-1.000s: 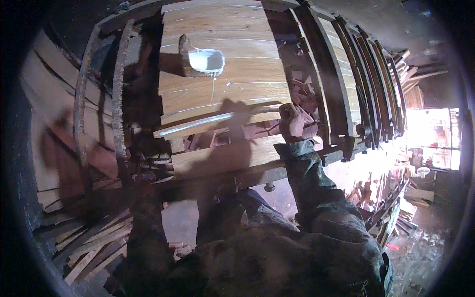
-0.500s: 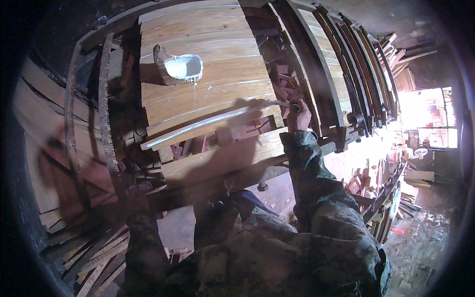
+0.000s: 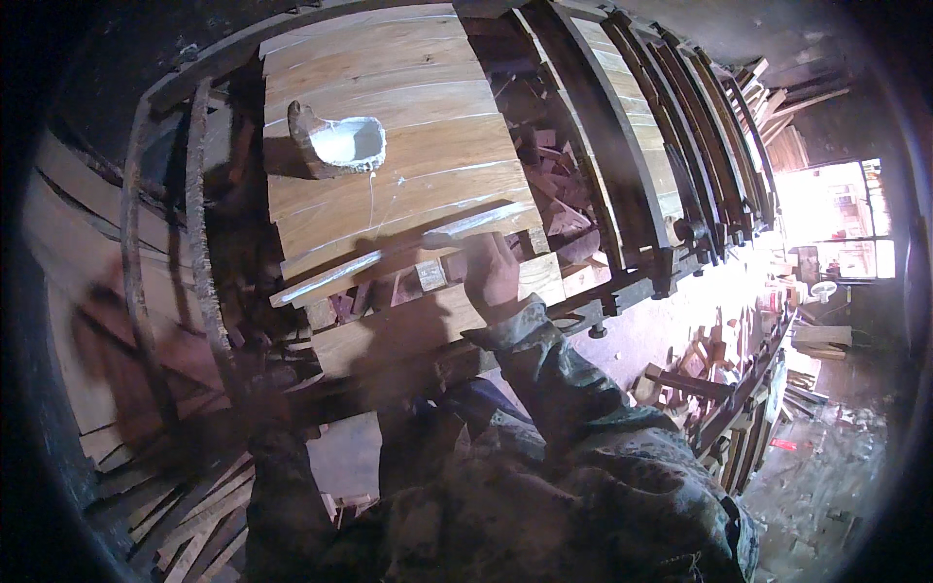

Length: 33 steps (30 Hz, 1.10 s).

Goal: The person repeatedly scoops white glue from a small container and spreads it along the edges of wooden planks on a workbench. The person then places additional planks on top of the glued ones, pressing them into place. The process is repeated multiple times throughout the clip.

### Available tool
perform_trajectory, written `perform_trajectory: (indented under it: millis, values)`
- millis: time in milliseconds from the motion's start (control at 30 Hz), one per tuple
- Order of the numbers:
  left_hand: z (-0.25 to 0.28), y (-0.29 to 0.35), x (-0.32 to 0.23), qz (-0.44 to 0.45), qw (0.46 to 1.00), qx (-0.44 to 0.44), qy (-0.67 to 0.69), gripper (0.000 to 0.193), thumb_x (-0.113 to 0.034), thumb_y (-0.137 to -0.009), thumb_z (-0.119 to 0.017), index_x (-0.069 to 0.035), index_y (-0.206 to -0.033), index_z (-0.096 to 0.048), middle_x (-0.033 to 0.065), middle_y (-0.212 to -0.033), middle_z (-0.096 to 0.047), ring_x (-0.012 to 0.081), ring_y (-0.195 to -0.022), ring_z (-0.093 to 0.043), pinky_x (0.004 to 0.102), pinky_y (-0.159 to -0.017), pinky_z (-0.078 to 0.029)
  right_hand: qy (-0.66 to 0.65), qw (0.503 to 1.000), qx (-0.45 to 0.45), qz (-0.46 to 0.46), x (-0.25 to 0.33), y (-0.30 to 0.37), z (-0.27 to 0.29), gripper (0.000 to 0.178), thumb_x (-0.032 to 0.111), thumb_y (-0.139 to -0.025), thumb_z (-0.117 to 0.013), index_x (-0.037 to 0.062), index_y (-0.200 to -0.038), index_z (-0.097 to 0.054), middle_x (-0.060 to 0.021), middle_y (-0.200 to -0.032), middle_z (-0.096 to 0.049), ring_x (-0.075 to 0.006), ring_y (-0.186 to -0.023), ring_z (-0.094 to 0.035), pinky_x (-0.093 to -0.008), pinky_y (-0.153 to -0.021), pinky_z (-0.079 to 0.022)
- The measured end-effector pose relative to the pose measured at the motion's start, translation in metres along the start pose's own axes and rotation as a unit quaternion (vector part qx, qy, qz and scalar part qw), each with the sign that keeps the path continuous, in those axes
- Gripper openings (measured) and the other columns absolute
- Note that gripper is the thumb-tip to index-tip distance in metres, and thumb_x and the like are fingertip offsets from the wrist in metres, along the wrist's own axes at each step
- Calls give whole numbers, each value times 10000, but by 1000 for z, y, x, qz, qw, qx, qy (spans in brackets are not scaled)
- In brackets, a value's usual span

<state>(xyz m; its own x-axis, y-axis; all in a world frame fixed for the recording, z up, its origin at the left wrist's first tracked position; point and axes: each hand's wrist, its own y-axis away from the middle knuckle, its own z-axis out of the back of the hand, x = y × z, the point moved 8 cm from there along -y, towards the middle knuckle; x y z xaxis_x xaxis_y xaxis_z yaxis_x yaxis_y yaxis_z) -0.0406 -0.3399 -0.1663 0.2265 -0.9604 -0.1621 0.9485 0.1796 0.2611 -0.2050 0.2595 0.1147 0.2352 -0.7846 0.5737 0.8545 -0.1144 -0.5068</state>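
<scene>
My right hand (image 3: 493, 275) is closed at the near edge of a pale panel of joined boards (image 3: 408, 121). Its fingers are blurred and mostly hide the thin stick-like tool they grip. Wet white glue (image 3: 335, 277) streaks the panel's near edge strip, and thin white lines mark the joints. On the panel stands a cut-open container (image 3: 303, 124) with a handle-like end and white glue inside; a drip runs from it. Another pale board (image 3: 389, 335) lies nearer to me. My left sleeve (image 3: 282, 476) hangs at lower left, with the hand lost in dark shadow.
Dark clamp bars (image 3: 607, 126) run along the panel's right side, and a rough rusty bar (image 3: 201, 214) stands left. Reddish wood offcuts (image 3: 559, 180) lie beneath. Loose strips (image 3: 209, 515) are piled at lower left. A bright window (image 3: 836, 214) glares at right.
My right hand has moved left and nearer to me along the glued edge. The tool, plainer before, is now mostly hidden. The view has shifted slightly; the glue container stays on the panel.
</scene>
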Motion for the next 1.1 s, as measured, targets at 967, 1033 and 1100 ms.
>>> perform_trajectory:
  millis: [967, 1033, 1100]
  values:
    - [60, 27, -42, 32, 994, -80, 61, 452, -336, -930, -584, -95, -1305, -658, 190, -1134, -694, 373, -1079, -659, 458, -969, -525, 69, 986, 121, 96, 130, 1, -94, 254, 153, -819, -644, 65, -1057, -650, -142, -907, -567, -335, -808, -578, -467, -704, -466]
    - [83, 33, -60, -34, 985, -152, 75, 449, -329, -925, -589, -97, -1302, -662, 194, -1118, -700, 378, -1070, -666, 463, -959, -532, 44, 983, 146, 103, 157, 6, -115, 285, 178, -817, -653, 62, -1076, -654, -150, -944, -582, -335, -831, -585, -470, -714, -472]
    - [93, 32, -63, 3, 986, -141, 92, 447, -322, -919, -594, -99, -1300, -666, 198, -1102, -706, 383, -1060, -673, 467, -949, -539, 14, 982, 152, 110, 183, 11, -132, 315, 207, -814, -663, 59, -1091, -657, -163, -990, -598, -335, -860, -596, -468, -729, -482]
